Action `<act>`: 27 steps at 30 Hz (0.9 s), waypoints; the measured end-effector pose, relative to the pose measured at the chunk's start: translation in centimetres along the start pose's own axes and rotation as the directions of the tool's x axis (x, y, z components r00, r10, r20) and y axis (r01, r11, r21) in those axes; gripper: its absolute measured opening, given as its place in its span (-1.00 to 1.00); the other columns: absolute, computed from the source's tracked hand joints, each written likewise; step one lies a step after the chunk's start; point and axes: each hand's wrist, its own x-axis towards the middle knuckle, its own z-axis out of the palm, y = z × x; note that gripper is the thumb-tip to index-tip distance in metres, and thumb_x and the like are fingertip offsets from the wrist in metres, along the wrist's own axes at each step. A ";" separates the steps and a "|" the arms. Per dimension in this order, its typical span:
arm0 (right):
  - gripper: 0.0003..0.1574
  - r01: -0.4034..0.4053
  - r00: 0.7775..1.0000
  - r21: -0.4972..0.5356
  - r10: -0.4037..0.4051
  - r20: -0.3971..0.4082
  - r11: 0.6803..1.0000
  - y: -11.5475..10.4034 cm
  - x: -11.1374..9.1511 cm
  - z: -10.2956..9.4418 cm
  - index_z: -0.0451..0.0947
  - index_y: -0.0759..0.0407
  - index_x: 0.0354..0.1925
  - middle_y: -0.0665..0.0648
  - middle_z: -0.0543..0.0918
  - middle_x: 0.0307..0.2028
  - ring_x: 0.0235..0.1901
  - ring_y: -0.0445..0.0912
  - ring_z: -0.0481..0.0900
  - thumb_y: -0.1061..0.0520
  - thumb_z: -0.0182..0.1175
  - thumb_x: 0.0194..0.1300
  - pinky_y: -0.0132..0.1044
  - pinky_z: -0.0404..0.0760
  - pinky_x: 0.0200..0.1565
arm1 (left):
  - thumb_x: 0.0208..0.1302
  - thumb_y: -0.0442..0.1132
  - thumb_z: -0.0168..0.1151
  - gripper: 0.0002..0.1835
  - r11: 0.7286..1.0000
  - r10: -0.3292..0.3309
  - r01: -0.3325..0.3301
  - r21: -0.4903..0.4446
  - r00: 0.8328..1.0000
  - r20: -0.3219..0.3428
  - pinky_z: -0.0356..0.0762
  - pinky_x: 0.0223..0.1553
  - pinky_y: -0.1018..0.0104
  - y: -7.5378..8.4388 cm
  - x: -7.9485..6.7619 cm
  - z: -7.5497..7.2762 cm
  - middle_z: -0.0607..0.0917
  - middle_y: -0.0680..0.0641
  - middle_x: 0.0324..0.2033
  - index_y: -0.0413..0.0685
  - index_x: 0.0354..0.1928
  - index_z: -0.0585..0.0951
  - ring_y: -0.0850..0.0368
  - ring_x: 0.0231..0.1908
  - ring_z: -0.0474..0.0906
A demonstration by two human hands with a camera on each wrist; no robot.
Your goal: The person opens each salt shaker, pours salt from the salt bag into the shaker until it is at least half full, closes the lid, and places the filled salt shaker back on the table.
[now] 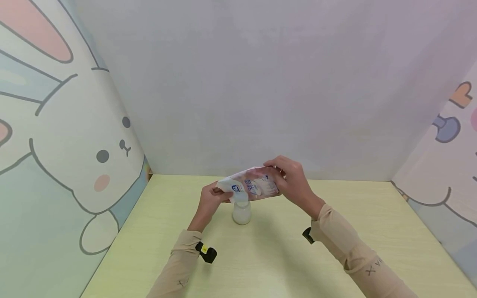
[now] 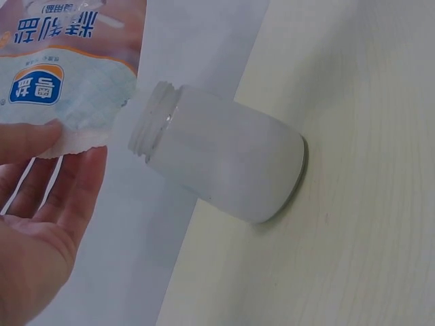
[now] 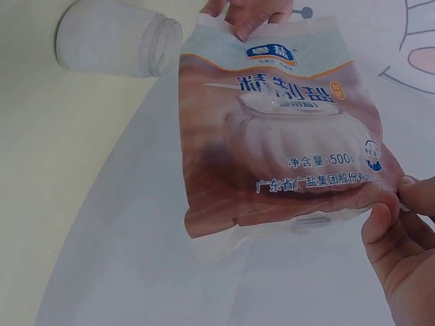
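A salt bag [image 1: 257, 186], printed in pinkish brown and pale blue, is held tilted between both hands above the table. My left hand [image 1: 209, 203] pinches its pale-blue end, thumb over the top and fingers beneath. At the brown end, my right hand [image 1: 293, 179] pinches a corner between thumb and fingers, plain in the right wrist view. Below the bag's lower left side, a whitish jar [image 1: 242, 214] stands upright with no lid. The left wrist view puts the bag's ragged edge [image 2: 88, 146] right by the threaded jar mouth [image 2: 153, 122].
The pale yellow wooden table [image 1: 167, 231] carries the jar. A plain grey-white backdrop [image 1: 238, 91] rises behind it. Side panels with a cartoon rabbit [image 1: 82, 145] and other drawings flank the table. Black wrist cameras [image 1: 206, 252] sit on both sleeves.
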 end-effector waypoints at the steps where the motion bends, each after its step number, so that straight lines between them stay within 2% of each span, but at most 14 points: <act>1: -0.78 0.001 1.000 -0.001 -0.001 -0.001 1.000 0.0 0.0 0.0 0.64 0.22 -0.26 0.04 0.63 -0.39 -0.49 -0.20 0.44 0.44 0.21 0.17 -0.38 0.49 -0.53 | 0.08 -0.51 0.32 -0.69 1.000 0.000 0.000 0.001 1.000 0.000 0.66 -0.24 0.00 0.0 0.0 0.0 0.69 -0.28 -0.19 -0.33 -0.09 0.60 -0.07 -0.23 0.67; 17: -0.79 0.003 1.000 0.016 -0.003 0.000 1.000 0.4 0.0 0.0 0.64 0.23 -0.26 0.03 0.63 -0.39 -0.48 -0.19 0.45 0.45 0.21 0.17 -0.36 0.51 -0.53 | 0.07 -0.51 0.32 -0.70 1.000 0.001 -0.001 0.007 1.000 -0.007 0.68 -0.30 0.12 -0.1 0.0 0.1 0.69 -0.28 -0.21 -0.34 -0.09 0.60 -0.05 -0.24 0.67; 27: -0.84 0.004 1.000 0.015 -0.004 0.000 1.000 0.3 0.0 0.0 0.64 0.23 -0.26 0.07 0.64 -0.39 -0.48 -0.20 0.44 0.40 0.20 0.21 -0.39 0.49 -0.53 | 0.08 -0.50 0.32 -0.69 1.000 0.003 -0.003 0.018 1.000 -0.005 0.68 -0.28 0.07 0.0 0.0 0.2 0.68 -0.31 -0.19 -0.38 -0.08 0.59 -0.07 -0.23 0.67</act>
